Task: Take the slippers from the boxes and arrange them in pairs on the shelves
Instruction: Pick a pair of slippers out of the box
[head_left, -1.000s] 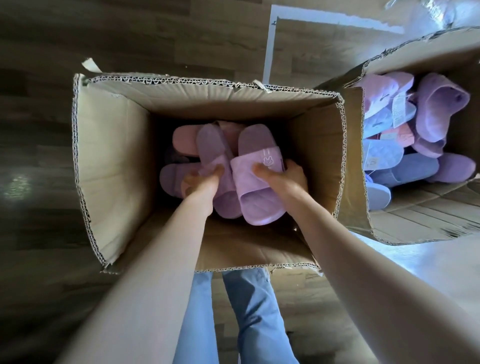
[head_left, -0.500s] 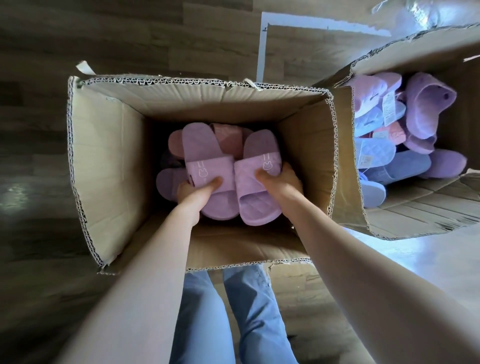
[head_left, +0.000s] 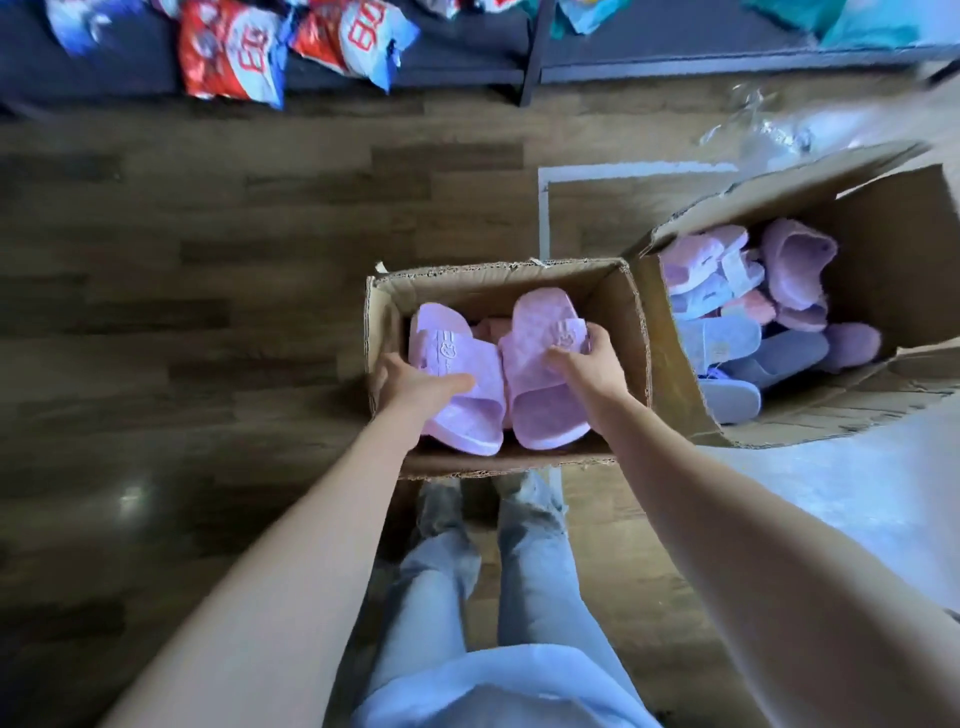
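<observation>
Two lilac slippers with a small rabbit mark are held above an open cardboard box (head_left: 382, 332) on the floor. My left hand (head_left: 415, 384) grips the left slipper (head_left: 457, 374) at its strap. The right slipper (head_left: 540, 384) is gripped at its strap by my right hand (head_left: 592, 369). Pink slippers (head_left: 491, 328) show deeper in the box between the two. A second open box (head_left: 893, 218) to the right holds several purple, blue and pink slippers (head_left: 753, 317).
A dark low shelf (head_left: 467, 57) runs along the top, with red and blue packets (head_left: 234, 57) on it. Clear plastic wrap (head_left: 753, 130) lies behind the right box. My legs in jeans (head_left: 498, 582) stand just before the near box. Wood floor lies to the left.
Both slippers have risen out of the box in my hands. My head has lifted and pulled back, so the boxes look smaller and the shelf has come into view.
</observation>
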